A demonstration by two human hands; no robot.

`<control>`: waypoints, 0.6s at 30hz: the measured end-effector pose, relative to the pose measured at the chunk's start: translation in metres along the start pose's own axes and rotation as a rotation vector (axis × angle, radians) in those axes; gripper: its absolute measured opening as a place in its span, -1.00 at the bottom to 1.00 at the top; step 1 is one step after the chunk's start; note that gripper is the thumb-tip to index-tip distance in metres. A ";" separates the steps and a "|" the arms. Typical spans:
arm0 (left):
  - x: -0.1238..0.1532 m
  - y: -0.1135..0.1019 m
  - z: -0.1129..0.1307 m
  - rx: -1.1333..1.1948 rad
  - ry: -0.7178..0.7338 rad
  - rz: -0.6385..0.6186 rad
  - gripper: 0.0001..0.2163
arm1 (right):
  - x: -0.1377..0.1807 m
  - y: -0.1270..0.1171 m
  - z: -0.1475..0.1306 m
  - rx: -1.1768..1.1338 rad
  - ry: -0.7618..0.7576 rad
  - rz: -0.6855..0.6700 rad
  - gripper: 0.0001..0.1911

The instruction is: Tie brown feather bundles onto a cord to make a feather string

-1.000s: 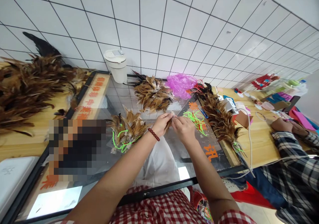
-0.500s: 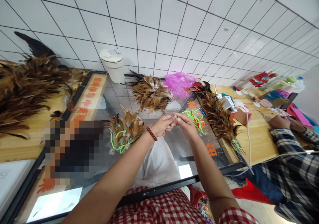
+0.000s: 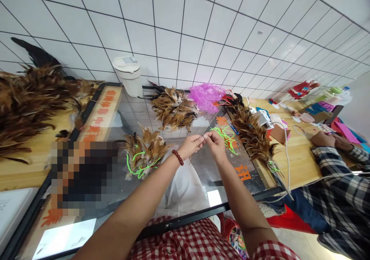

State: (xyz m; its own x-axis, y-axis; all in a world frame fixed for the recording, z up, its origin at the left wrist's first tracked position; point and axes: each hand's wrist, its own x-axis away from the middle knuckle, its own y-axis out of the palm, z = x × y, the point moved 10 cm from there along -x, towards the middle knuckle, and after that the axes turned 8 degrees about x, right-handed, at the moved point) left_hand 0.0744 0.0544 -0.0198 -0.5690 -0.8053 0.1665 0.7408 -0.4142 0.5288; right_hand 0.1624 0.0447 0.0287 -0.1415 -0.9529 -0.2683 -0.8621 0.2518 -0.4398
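Note:
My left hand [image 3: 190, 146], with a dark red bead bracelet [image 3: 177, 157] at the wrist, is closed in a pinch above the glass tabletop. Thumb and fingertips of my right hand [image 3: 215, 144] are pinched right against it. Whatever lies between the fingertips is too small to make out. Just right of my right hand lie bright green cords [image 3: 228, 138] with some red among them. A bunch of brown feathers [image 3: 147, 146] with green cord is left of my hands, and another brown feather bunch [image 3: 173, 109] lies beyond them.
A pink plastic bag [image 3: 206, 97] and a white lidded cup [image 3: 128, 76] stand near the tiled wall. Feather piles lie at the left [image 3: 29, 105] and along the right edge [image 3: 253, 130]. A white cable [image 3: 287, 157] hangs there. Farther right, another person's hands [image 3: 326, 139] work.
My fingertips remain pinched together; the small pale bit that showed between them earlier no longer shows. The view has shifted slightly, and the feather bunches lie as before.

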 end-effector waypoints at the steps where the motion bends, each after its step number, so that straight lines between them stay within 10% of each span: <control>1: 0.000 -0.001 0.001 0.000 0.009 0.000 -0.65 | -0.001 -0.003 -0.003 0.039 -0.024 0.011 -0.79; 10: 0.001 -0.014 0.020 0.135 0.090 0.078 -0.67 | -0.010 -0.108 0.005 0.719 -0.002 0.177 -0.81; 18: 0.002 -0.016 0.019 0.168 0.077 0.113 -0.69 | -0.002 -0.088 0.022 0.857 -0.095 -0.075 -0.75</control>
State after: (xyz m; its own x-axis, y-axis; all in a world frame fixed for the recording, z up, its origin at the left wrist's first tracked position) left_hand 0.0545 0.0680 -0.0121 -0.4518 -0.8753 0.1725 0.7253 -0.2478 0.6423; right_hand 0.2492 0.0284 0.0486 -0.0251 -0.9635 -0.2664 -0.1982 0.2660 -0.9434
